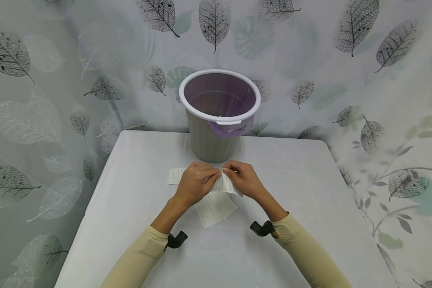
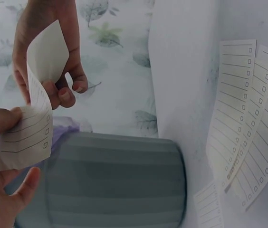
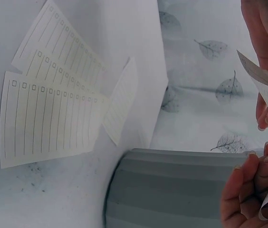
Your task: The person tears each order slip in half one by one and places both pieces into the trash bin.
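A checklist sheet (image 1: 225,185) with ruled lines and small boxes is stretched between both hands above the table. My left hand (image 1: 196,182) pinches one part of it, and my right hand (image 1: 245,181) pinches the other close beside. In the left wrist view the held paper (image 2: 29,135) bends upward toward the right hand. In the right wrist view its edge looks split between the hands, but I cannot tell how far. Below lie overlapping checklist sheets (image 1: 212,210). Another sheet (image 1: 175,176) lies left, partly hidden by the left hand.
A grey waste bin (image 1: 210,144) with a white rim and a purple liner (image 1: 237,127) stands just beyond the hands, at the far edge of the white table (image 1: 137,208). Leaf-patterned cloth (image 1: 302,52) hangs behind and at the sides.
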Action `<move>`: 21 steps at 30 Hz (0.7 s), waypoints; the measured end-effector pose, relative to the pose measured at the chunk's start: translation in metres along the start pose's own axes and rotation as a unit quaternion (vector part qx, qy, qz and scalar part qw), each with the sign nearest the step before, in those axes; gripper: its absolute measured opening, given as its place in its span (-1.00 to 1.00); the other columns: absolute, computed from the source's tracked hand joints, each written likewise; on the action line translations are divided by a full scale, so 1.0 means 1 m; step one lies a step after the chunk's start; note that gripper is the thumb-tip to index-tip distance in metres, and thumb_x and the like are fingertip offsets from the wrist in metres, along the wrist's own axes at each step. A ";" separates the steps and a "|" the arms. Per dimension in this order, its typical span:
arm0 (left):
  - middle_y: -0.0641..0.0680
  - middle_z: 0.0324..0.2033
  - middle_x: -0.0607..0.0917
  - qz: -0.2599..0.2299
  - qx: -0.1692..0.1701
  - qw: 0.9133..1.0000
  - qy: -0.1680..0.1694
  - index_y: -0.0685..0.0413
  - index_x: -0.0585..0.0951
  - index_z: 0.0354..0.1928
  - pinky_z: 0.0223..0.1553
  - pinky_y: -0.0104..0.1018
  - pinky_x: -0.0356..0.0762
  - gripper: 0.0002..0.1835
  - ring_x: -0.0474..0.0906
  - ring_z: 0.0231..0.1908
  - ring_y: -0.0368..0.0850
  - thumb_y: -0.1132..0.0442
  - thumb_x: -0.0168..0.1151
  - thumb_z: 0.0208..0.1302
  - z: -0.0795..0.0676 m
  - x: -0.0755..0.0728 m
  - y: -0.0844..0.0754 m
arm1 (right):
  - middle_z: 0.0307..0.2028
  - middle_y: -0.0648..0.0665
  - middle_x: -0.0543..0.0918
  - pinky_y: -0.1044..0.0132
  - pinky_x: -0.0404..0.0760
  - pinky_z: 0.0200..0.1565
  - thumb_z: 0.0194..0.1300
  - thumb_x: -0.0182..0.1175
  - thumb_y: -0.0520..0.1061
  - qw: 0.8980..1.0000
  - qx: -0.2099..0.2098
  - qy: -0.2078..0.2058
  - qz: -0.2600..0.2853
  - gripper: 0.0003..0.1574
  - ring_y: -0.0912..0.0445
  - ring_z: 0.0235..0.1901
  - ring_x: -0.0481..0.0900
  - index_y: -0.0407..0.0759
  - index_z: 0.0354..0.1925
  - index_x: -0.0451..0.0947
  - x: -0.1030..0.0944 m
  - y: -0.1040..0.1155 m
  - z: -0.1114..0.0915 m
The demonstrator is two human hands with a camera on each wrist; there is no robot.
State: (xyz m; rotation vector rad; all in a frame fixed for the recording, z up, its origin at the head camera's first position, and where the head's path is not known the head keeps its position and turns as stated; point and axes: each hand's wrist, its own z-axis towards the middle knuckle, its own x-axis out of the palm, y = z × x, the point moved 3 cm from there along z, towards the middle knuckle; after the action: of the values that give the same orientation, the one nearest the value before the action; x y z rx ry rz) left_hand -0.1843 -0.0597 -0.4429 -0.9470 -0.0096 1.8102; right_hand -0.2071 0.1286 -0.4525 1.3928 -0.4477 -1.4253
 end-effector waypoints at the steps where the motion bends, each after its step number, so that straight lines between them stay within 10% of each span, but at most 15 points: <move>1: 0.03 -0.33 0.81 0.000 0.000 1.000 0.000 0.16 0.83 -0.24 0.01 -0.01 0.59 -0.93 0.73 -0.23 -0.03 0.35 0.41 0.36 0.000 0.000 0.000 | -0.35 -0.16 0.69 0.35 0.51 -0.49 0.53 0.21 -0.28 1.000 0.000 0.000 0.000 -0.84 0.10 -0.53 0.55 -0.33 -0.21 0.69 0.000 -0.001 0.000; 21: 0.06 -0.30 0.81 -0.098 -0.068 0.992 -0.029 0.24 0.83 -0.18 -0.12 -0.07 0.66 -0.91 0.74 -0.26 -0.04 0.38 0.45 0.32 -0.006 0.001 0.009 | -0.43 -0.01 0.65 0.29 0.48 -0.55 0.55 0.21 -0.20 1.000 -0.004 0.002 -0.013 -0.82 0.17 -0.65 0.44 -0.21 -0.24 0.68 -0.003 -0.007 0.002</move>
State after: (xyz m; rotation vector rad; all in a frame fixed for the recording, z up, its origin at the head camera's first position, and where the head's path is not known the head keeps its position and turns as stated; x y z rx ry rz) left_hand -0.1878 -0.0655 -0.4508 -0.9543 -0.2575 1.6706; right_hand -0.2126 0.1332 -0.4562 1.3989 -0.4234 -1.4439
